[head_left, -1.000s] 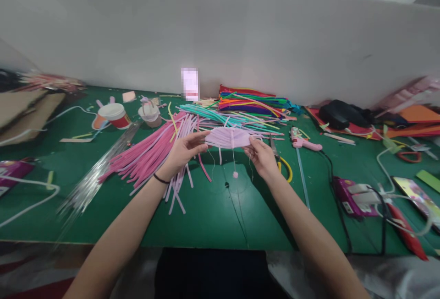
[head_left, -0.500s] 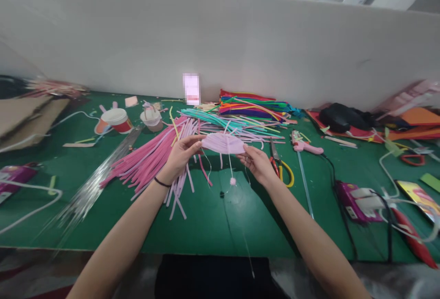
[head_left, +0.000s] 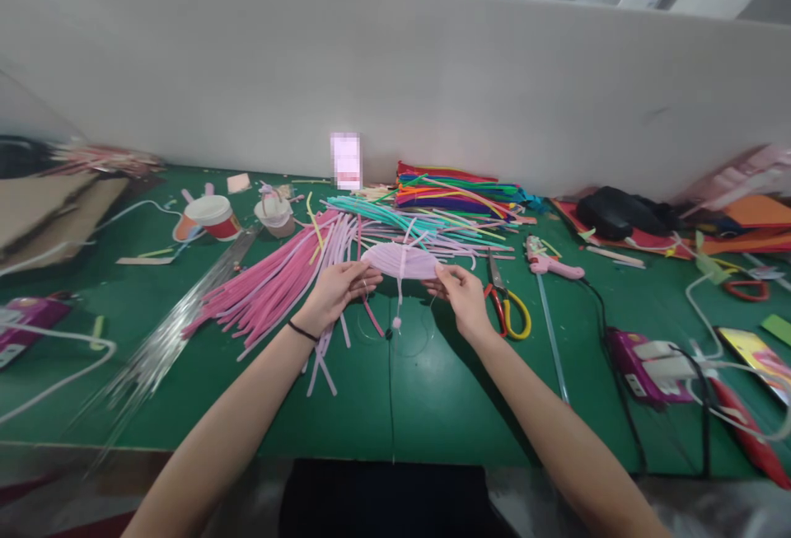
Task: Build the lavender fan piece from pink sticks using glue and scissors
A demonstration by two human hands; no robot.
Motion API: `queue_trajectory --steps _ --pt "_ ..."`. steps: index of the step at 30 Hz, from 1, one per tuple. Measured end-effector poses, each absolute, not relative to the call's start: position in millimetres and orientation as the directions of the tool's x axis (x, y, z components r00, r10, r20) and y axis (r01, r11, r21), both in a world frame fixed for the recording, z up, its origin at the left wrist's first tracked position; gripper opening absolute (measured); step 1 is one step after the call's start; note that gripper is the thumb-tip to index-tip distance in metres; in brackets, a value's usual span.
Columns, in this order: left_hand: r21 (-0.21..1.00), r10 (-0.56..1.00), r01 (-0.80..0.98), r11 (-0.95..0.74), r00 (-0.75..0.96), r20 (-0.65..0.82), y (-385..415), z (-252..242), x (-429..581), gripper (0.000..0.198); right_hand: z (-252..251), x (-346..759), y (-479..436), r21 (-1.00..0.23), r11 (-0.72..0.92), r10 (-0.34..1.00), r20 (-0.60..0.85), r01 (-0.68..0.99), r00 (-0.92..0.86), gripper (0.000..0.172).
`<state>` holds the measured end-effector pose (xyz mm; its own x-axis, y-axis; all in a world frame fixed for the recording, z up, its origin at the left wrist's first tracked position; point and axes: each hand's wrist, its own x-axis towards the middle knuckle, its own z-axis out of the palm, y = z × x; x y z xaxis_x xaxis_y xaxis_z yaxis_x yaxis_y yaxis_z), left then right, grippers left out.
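A flat oval of lilac pipe cleaners [head_left: 388, 261] is held up above the table between both hands. My left hand [head_left: 339, 289] pinches its left end, and my right hand [head_left: 461, 291] pinches its right end. A paler strip crosses the oval's middle. From it hangs a short stem with a small pink ball [head_left: 396, 323] at the bottom. A thin dark line runs down below a small black bead [head_left: 389, 334]. Behind my left hand spread pink pipe cleaners [head_left: 265, 295] and lilac ones. Scissors [head_left: 507, 303] with yellow and red handles lie beyond my right hand.
Bundles of multicoloured pipe cleaners [head_left: 457, 192] lie at the back. A pink glue gun [head_left: 553, 266] rests on the right, near a purple power strip [head_left: 643, 365] with cables. Silvery wires [head_left: 179, 324], a paper cup [head_left: 213, 217] and a lidded cup [head_left: 275, 215] are on the left.
The oval has turned slightly, and its hanging ball and thin line have swung to the left. Both hands keep hold of its ends.
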<state>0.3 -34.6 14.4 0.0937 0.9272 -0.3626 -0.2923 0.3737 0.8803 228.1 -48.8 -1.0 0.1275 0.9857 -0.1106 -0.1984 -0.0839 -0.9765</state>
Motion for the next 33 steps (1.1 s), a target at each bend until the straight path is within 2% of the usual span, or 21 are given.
queue_trajectory --steps 8,16,22,25,33 --pt "0.884 0.927 -0.283 0.372 0.066 -0.369 -36 18 3 0.009 0 225 -52 -0.978 -0.062 0.99 -0.086 -0.197 0.113 0.038" --pt "0.924 0.957 -0.261 0.28 0.003 -0.29 -33 12 4 0.012 2 220 -55 -0.976 -0.047 0.99 -0.074 -0.213 0.118 0.039" --pt "0.902 0.948 -0.294 0.317 0.069 -0.31 -33 11 6 0.005 1 219 -55 -0.968 -0.054 0.988 -0.088 -0.246 0.127 0.037" --pt "0.892 0.94 -0.295 0.342 0.109 -0.324 -33 9 6 0.009 -1 218 -55 -0.965 -0.059 0.988 -0.094 -0.257 0.126 0.037" --pt "0.884 0.957 -0.367 0.289 0.078 -0.281 -31 3 5 0.008 -4 216 -55 -0.956 -0.08 0.987 -0.116 -0.284 0.112 0.037"
